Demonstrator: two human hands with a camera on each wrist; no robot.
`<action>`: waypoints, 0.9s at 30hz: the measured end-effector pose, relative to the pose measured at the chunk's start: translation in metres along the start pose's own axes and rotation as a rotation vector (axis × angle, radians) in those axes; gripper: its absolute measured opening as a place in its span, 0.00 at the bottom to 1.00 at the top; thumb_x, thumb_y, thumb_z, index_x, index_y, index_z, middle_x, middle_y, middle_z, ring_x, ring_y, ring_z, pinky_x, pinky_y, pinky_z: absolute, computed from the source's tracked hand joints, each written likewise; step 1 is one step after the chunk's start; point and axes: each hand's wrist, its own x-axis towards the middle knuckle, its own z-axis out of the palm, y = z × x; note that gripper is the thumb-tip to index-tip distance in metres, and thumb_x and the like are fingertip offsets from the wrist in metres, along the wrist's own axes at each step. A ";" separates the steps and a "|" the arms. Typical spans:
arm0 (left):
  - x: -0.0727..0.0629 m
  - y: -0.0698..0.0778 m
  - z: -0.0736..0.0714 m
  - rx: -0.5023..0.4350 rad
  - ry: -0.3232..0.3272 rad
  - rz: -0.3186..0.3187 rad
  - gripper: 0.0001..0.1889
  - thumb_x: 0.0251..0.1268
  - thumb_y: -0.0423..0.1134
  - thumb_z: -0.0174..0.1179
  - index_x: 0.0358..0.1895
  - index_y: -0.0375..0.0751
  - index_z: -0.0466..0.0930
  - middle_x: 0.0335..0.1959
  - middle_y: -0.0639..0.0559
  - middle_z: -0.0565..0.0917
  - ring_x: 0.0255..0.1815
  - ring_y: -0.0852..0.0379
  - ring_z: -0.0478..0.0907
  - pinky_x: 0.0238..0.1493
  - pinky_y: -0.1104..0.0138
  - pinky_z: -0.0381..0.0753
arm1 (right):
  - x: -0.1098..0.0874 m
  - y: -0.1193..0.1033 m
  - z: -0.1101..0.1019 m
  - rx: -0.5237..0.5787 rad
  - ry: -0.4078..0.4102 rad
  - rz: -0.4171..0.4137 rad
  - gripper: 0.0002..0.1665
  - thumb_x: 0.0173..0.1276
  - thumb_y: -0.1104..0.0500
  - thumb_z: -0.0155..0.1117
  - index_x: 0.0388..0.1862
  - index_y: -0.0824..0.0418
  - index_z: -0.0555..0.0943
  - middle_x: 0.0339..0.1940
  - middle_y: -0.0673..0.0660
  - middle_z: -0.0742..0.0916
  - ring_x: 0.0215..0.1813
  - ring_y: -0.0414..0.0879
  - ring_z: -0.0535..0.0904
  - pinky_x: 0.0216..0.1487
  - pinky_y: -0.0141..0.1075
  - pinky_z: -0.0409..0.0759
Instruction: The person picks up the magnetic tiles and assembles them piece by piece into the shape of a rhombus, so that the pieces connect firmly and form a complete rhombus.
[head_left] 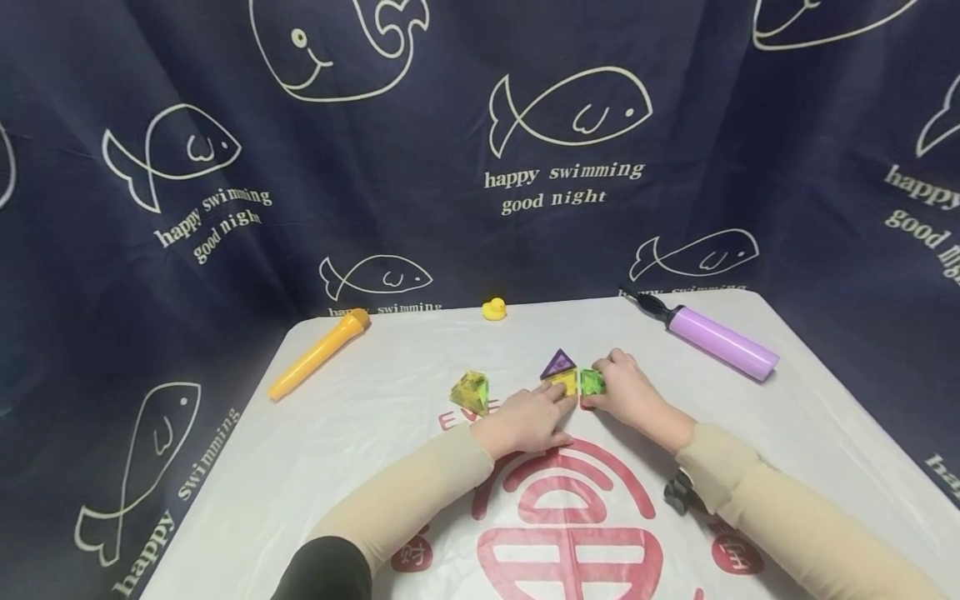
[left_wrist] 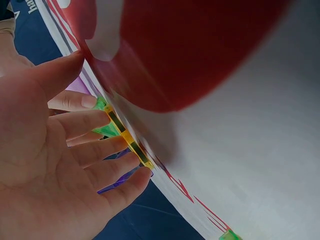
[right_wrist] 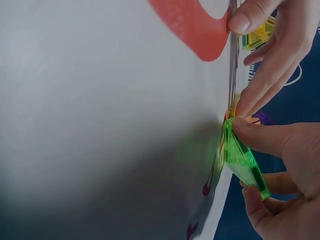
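My right hand (head_left: 630, 392) pinches a see-through green magnetic tile (head_left: 592, 382) between thumb and fingers. In the right wrist view that green tile (right_wrist: 242, 159) is tilted, its lower edge close to the table. Fingers extended, my left hand (head_left: 523, 421) touches a flat yellow magnetic tile (head_left: 564, 382) with its fingertips. The yellow tile (left_wrist: 130, 139) lies right beside the green one; whether they touch is hard to tell. A purple triangular tile (head_left: 558, 364) adjoins the yellow tile's far side. Left of the hands stands a faceted yellow-and-green tile piece (head_left: 470, 392).
An orange toy microphone (head_left: 318, 354) lies at the table's left edge. At the back edge sits a yellow rubber duck (head_left: 494, 309). A purple hand pump (head_left: 720, 342) lies back right. A small black object (head_left: 677, 493) is partly behind the right sleeve. Patterned dark cloth (head_left: 450, 208) hangs behind.
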 end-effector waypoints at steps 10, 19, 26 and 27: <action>-0.001 0.000 -0.002 0.002 -0.025 -0.004 0.39 0.73 0.63 0.55 0.80 0.49 0.61 0.80 0.45 0.61 0.79 0.47 0.57 0.70 0.56 0.70 | 0.001 -0.003 0.001 0.014 0.010 -0.005 0.34 0.48 0.61 0.84 0.48 0.80 0.80 0.37 0.66 0.78 0.41 0.61 0.76 0.45 0.56 0.78; 0.001 -0.002 -0.001 -0.013 -0.023 -0.019 0.39 0.73 0.64 0.55 0.80 0.49 0.62 0.80 0.46 0.61 0.80 0.48 0.57 0.70 0.56 0.70 | 0.006 -0.004 0.002 0.034 0.032 -0.046 0.37 0.47 0.64 0.84 0.53 0.80 0.78 0.41 0.69 0.79 0.44 0.64 0.77 0.52 0.59 0.78; -0.002 -0.005 0.002 0.012 -0.020 -0.010 0.39 0.72 0.64 0.55 0.80 0.49 0.61 0.79 0.44 0.62 0.79 0.45 0.58 0.70 0.55 0.70 | 0.008 -0.010 0.005 0.062 0.049 -0.069 0.41 0.47 0.66 0.83 0.58 0.79 0.75 0.46 0.72 0.79 0.49 0.67 0.78 0.57 0.60 0.77; -0.002 -0.004 0.001 0.013 -0.018 -0.010 0.39 0.72 0.64 0.56 0.80 0.49 0.61 0.79 0.44 0.62 0.79 0.45 0.58 0.70 0.55 0.70 | 0.008 -0.010 0.005 0.065 0.045 -0.070 0.41 0.47 0.67 0.83 0.59 0.79 0.74 0.47 0.72 0.79 0.49 0.66 0.78 0.57 0.60 0.77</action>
